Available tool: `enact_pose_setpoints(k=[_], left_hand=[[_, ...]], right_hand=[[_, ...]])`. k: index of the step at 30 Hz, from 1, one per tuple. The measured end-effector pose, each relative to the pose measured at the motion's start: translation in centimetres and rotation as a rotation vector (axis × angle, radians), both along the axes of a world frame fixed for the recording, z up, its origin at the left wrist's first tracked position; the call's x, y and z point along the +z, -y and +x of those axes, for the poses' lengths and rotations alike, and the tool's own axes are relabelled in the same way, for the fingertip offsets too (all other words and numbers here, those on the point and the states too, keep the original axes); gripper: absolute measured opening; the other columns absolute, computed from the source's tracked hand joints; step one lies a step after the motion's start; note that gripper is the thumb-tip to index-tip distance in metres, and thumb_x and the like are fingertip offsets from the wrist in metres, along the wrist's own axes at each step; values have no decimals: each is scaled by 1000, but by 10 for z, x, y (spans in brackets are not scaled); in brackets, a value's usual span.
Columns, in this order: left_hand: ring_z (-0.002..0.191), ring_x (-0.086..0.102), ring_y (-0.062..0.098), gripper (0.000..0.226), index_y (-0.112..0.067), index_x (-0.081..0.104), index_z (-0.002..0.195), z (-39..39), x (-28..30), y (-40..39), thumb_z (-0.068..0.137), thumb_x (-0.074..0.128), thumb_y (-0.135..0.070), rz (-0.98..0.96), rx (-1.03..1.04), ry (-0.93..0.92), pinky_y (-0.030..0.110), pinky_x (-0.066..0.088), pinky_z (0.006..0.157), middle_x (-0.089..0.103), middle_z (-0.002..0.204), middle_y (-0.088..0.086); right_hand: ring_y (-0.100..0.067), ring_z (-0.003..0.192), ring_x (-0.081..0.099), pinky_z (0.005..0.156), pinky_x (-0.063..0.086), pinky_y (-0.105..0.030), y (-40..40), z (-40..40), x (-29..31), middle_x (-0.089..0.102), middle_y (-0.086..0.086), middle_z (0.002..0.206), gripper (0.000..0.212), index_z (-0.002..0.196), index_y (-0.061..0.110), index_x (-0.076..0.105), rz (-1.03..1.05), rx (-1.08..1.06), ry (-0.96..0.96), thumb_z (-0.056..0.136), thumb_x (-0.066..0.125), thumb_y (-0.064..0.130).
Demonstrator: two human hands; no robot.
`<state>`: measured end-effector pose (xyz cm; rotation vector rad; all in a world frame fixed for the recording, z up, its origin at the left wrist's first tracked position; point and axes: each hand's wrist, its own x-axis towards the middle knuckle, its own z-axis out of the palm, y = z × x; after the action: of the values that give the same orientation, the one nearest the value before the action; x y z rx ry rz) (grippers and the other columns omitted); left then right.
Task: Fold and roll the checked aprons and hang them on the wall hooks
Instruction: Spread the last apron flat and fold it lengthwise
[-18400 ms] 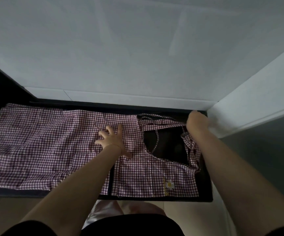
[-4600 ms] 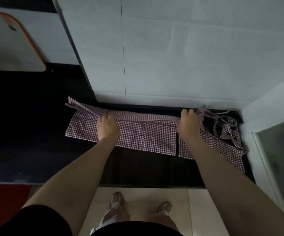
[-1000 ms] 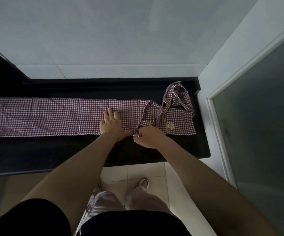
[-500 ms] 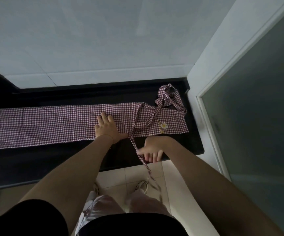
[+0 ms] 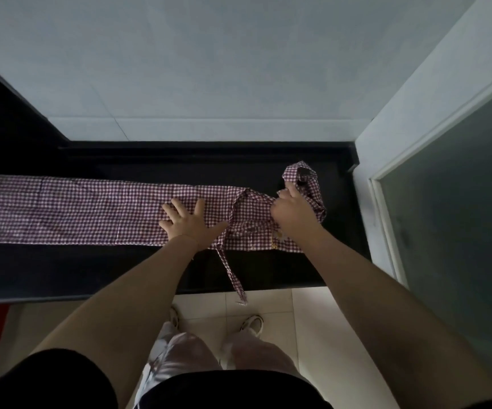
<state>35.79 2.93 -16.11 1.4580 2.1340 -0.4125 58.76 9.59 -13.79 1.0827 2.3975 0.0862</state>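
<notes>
Fingers [image 5: 176, 206] of my left hand [image 5: 190, 224]: spread and straight, palm pressing flat on the checked apron [image 5: 76, 211] near its bib end; thumb reaching toward the right.

Fingers of my right hand [image 5: 293, 212]: curled into the bunched neck strap [image 5: 305, 180] at the apron's right end, gripping the cloth there, knuckles up.

Head view, entries:

Checked apron: purple-and-white check, folded into one long narrow band, lying flat along the black tabletop [image 5: 120, 267] from the left frame edge to the right end of the surface. A small daisy patch [image 5: 280, 236] shows at the near edge just under my right wrist.

Waist tie [image 5: 231, 270]: one loose strip, running from under my left palm toward me, across the tabletop, its end hanging over the front edge.

Wall [image 5: 209, 69]: pale tiles, behind the tabletop.

Frosted door [image 5: 460, 202]: right side, white frame.

Floor [image 5: 268, 308]: light tiles; my shoes [image 5: 252, 326] stand on it below the tabletop edge.
</notes>
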Motion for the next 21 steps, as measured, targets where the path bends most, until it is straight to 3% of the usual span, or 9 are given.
enact_pose_setpoints(k=[2, 5, 8, 11, 14, 17, 19, 21], left_hand=[[147, -13, 49, 107, -33, -9, 157, -3, -1, -2, 75, 25, -93, -1, 26, 13, 66, 8, 116, -17, 161, 26], [146, -14, 50, 110, -32, -10, 157, -4, -3, -5, 73, 26, -95, -1, 48, 23, 67, 7, 116, -17, 160, 26], [146, -14, 50, 110, -32, -10, 157, -4, -1, -6, 74, 29, -93, -7, 51, 15, 67, 8, 115, -17, 160, 27], [146, -13, 50, 111, -31, -10, 157, -6, 0, -8, 75, 33, -92, -13, 60, 2, 67, 9, 115, -16, 160, 27], [147, -11, 49, 110, -29, -6, 157, -6, 0, -13, 77, 42, -87, -4, 97, -4, 66, 11, 114, -14, 160, 28], [149, -4, 46, 89, -23, 15, 155, 6, 4, -16, 88, 55, -65, 120, 83, -24, 65, 18, 115, -6, 162, 25], [146, 12, 42, 70, -26, 25, 151, 19, 7, -14, 93, 56, -47, 256, 17, 10, 63, 28, 112, 8, 161, 21], [141, 22, 38, 65, -31, 25, 152, 32, 8, -9, 95, 49, -51, 289, -21, 83, 62, 32, 109, 20, 157, 16]], right_hand=[[-21, 106, 58, 119, 16, -45, -13, 8, 8, 63, 3, 88, 12, 84, 18, 67, 15, -147, 72, 90, 64, 29], [-22, 104, 60, 98, 40, -39, -24, 31, 34, 66, -4, 117, 21, 109, 17, 66, -55, -598, 9, 97, 57, 30], [-29, 115, 61, 95, 48, -43, -23, 63, 53, 63, -9, 130, 31, 123, 12, 65, -189, -651, 368, 94, 60, 22], [-31, 116, 62, 98, 51, -44, -26, 86, 53, 61, -10, 134, 73, 134, 10, 57, -535, -753, 484, 78, 79, 50], [-32, 124, 56, 102, 48, -44, -25, 91, 54, 52, -12, 143, 109, 145, 9, 43, -660, -833, 324, 63, 76, 73], [-32, 125, 54, 102, 48, -44, -22, 86, 46, 52, -13, 143, 119, 145, 9, 43, -550, -830, 133, 58, 67, 86], [-30, 122, 55, 100, 48, -43, -21, 82, 37, 54, -12, 139, 108, 142, 10, 47, -476, -796, -23, 67, 57, 87], [-26, 114, 58, 96, 48, -42, -16, 79, 32, 59, -9, 129, 74, 125, 15, 55, -408, -726, -165, 82, 56, 74]])
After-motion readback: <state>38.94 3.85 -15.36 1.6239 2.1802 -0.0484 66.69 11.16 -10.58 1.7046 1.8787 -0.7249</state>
